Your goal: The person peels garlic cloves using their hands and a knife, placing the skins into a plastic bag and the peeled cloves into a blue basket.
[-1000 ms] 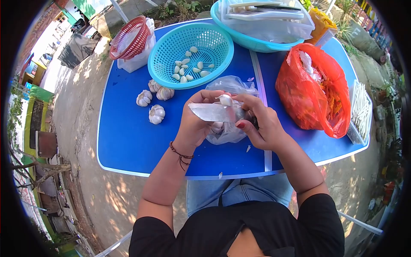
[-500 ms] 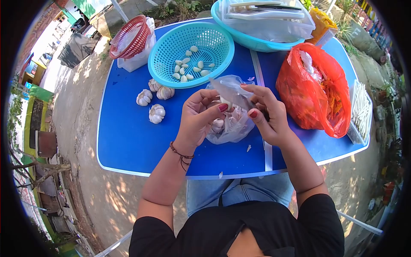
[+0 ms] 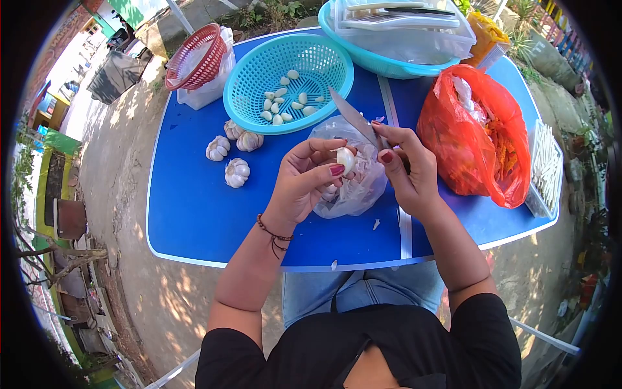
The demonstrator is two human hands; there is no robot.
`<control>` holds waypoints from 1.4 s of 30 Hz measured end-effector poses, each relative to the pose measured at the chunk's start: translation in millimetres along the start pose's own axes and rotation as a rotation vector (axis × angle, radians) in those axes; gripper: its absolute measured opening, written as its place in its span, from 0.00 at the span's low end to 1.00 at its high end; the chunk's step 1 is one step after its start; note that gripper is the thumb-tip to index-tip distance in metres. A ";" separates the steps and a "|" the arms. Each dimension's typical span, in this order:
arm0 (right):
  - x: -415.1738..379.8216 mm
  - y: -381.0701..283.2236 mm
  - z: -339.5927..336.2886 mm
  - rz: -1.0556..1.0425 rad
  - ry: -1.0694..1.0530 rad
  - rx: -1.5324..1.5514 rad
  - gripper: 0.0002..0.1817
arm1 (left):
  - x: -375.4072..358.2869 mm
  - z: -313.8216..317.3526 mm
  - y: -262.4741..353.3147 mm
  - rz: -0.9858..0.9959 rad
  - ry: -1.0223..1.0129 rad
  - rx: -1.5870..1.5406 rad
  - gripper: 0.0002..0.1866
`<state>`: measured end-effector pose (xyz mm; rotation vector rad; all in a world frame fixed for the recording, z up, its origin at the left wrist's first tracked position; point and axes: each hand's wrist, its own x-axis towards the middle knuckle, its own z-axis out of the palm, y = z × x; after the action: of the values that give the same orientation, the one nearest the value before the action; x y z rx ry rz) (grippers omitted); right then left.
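Between the fingertips of my left hand (image 3: 303, 175) is a pale garlic clove (image 3: 346, 160), its white side facing up. My right hand (image 3: 409, 170) grips a knife (image 3: 355, 118), the blade pointing up and to the left, apart from the clove. Beneath both hands lies a clear plastic bag (image 3: 363, 194) with garlic skins in and on it. Beyond them, a turquoise basket (image 3: 243, 81) holds several peeled cloves (image 3: 302, 98). Several whole garlic bulbs (image 3: 237, 172) sit on the blue table left of my left hand.
On the right stand a red plastic bag (image 3: 447, 139) with orange-red contents and a box of white sticks (image 3: 547, 165). A turquoise tub (image 3: 369, 61) with plastic containers is at the back. A red basket (image 3: 210, 68) rests at the far left of the table (image 3: 194, 220).
The knife has come away from the clove and its blade now points more upward. My left hand has turned the clove so more of its white surface shows.
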<state>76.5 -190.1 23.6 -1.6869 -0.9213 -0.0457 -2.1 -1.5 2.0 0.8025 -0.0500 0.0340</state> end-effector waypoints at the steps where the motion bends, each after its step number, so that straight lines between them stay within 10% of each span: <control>1: 0.3 -0.2 -0.1 0.002 -0.005 0.005 0.18 | 0.0 1.3 0.4 0.005 0.015 0.004 0.19; 13: -0.4 -7.3 -0.8 0.000 -0.287 -0.017 0.25 | 0.4 -3.4 -3.1 0.121 0.027 0.028 0.26; 42: 4.2 7.1 4.7 -0.145 -0.208 0.004 0.23 | 0.7 0.3 -4.3 0.176 0.070 0.087 0.22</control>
<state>81.5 -184.1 18.2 -1.6398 -1.1981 0.0350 -1.2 -4.7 -0.8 0.8813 -0.0530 0.2318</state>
